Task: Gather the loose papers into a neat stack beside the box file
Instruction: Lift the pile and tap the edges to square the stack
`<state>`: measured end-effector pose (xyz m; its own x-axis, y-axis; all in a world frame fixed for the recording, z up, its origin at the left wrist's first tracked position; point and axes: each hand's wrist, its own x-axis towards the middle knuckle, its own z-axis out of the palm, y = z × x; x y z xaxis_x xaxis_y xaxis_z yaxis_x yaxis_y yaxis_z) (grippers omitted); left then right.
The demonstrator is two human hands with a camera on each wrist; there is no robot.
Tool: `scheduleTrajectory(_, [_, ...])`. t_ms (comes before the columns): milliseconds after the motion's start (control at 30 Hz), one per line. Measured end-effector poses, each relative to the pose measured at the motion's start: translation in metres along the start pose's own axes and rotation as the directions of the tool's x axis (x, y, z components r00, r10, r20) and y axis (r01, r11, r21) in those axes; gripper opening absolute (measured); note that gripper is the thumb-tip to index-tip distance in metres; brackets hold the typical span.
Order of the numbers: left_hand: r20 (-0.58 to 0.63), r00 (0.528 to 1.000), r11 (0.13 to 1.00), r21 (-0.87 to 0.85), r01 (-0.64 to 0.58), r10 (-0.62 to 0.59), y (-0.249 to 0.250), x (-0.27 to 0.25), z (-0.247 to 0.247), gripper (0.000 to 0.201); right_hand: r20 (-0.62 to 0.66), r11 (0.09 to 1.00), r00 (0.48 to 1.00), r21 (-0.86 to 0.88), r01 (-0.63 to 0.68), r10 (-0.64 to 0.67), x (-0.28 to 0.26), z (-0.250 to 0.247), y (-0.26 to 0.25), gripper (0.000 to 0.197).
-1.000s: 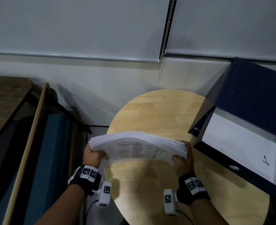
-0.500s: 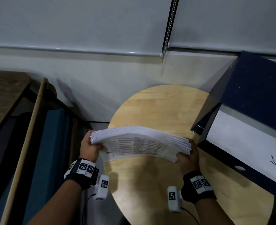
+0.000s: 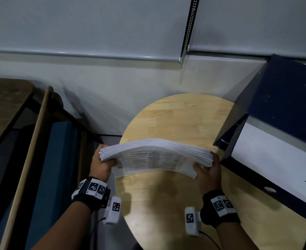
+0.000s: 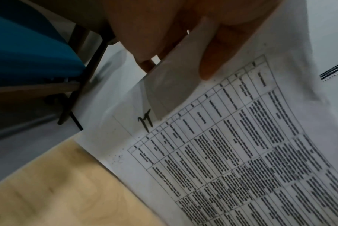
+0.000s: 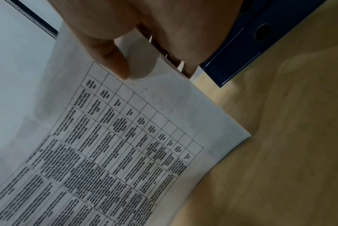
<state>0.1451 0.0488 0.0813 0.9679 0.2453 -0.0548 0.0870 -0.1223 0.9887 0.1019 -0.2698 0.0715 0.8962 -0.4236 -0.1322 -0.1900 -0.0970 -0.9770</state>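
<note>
The thick sheaf of white printed papers (image 3: 155, 156) was held on edge above the round pale wooden table (image 3: 175, 114), its facing sheet carrying a dense printed grid, and it bowed upward through the middle. The left hand (image 3: 101, 165) clamped the sheaf's end at nine o'clock, thumb (image 4: 218, 50) pressed on the printed face, while the right hand (image 3: 209, 170) clamped the end at three o'clock, thumb (image 5: 110, 61) likewise on the facing sheet. Just beyond that end, at three o'clock, stood the dark navy box file with a white label (image 3: 283, 123), near the papers but apparently not touching them. The gathering looked done, since no stray sheets showed on the table; squaring the edges and laying the stack flat beside the file seemingly remained.
</note>
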Motion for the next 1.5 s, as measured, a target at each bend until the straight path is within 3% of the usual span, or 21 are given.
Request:
scheduleTrajectory(100, [0.032,0.999,1.0,0.001,0.001,-0.001,-0.002,-0.002,0.004,0.037,-0.022,0.999,1.0,0.033,0.005,-0.004,-0.007,0.002,0.002,0.048])
scheduleTrajectory(267, [-0.037,0.999,1.0,-0.009,-0.011,0.011,0.012,-0.002,0.019,0.027,-0.039,0.999,0.999,-0.034,0.027,-0.028,-0.013,0.018,-0.012,0.027])
scheduleTrajectory(367, [-0.077,0.996,0.996,-0.07,-0.055,0.05,0.018,-0.004,0.016,0.03,-0.058,0.998,0.997,-0.026,0.051,-0.052,-0.011,0.018,-0.017,0.027])
scheduleTrajectory(533, [-0.061,0.998,0.986,-0.165,-0.035,0.025,0.011,-0.017,0.012,0.042,-0.008,1.0,1.0,0.014,0.011,-0.011,-0.012,0.015,-0.019,0.046])
scheduleTrajectory(667, [-0.135,0.991,0.982,-0.188,-0.024,-0.002,0.021,-0.013,0.015,0.039,-0.07,0.991,0.997,0.131,0.029,-0.02,-0.011,0.023,-0.029,0.08])
scheduleTrajectory(733, [-0.202,0.978,0.983,-0.183,0.003,-0.041,0.025,-0.009,0.018,0.035,-0.13,0.986,0.991,0.163,0.011,0.011,-0.008,0.028,-0.036,0.07])
scheduleTrajectory(833, [-0.263,0.96,0.988,-0.14,0.058,-0.093,0.029,-0.008,0.021,0.021,-0.212,0.994,0.977,0.106,0.002,0.021,-0.002,0.034,-0.045,0.024])
scheduleTrajectory(900, [-0.263,0.96,0.99,-0.125,0.067,-0.099,0.031,-0.008,0.022,0.017,-0.237,0.996,0.971,0.087,-0.011,0.032,0.002,0.034,-0.045,0.009])
scheduleTrajectory(1067, [-0.264,0.958,0.988,-0.134,0.076,-0.11,0.029,-0.004,0.02,0.029,-0.244,0.997,0.968,0.068,-0.046,0.062,0.008,0.031,-0.043,0.013])
scheduleTrajectory(1200, [-0.242,0.968,0.985,-0.171,0.031,-0.073,0.031,-0.003,0.02,0.033,-0.21,0.999,0.978,0.041,-0.001,0.01,0.007,0.031,-0.044,0.01])
scheduleTrajectory(1267, [-0.204,0.978,0.978,-0.211,0.0,-0.044,0.029,-0.004,0.02,0.029,-0.215,0.999,0.977,0.053,-0.007,0.018,0.007,0.03,-0.045,0.006])
scheduleTrajectory(1333, [-0.107,0.994,0.968,-0.248,-0.029,0.002,0.025,-0.006,0.013,0.039,-0.208,0.997,0.978,0.072,-0.02,0.034,0.008,0.032,-0.046,0.007])
scheduleTrajectory(1400, [0.0,1.0,0.987,-0.159,-0.008,0.008,0.017,-0.007,0.005,0.052,-0.211,0.998,0.977,0.061,-0.027,0.039,0.009,0.032,-0.047,0.009])
scheduleTrajectory(1500, [-0.044,0.999,0.983,0.179,0.039,-0.032,0.022,-0.005,0.001,0.039,-0.153,0.998,0.987,0.045,-0.032,0.039,0.006,0.031,-0.048,0.007])
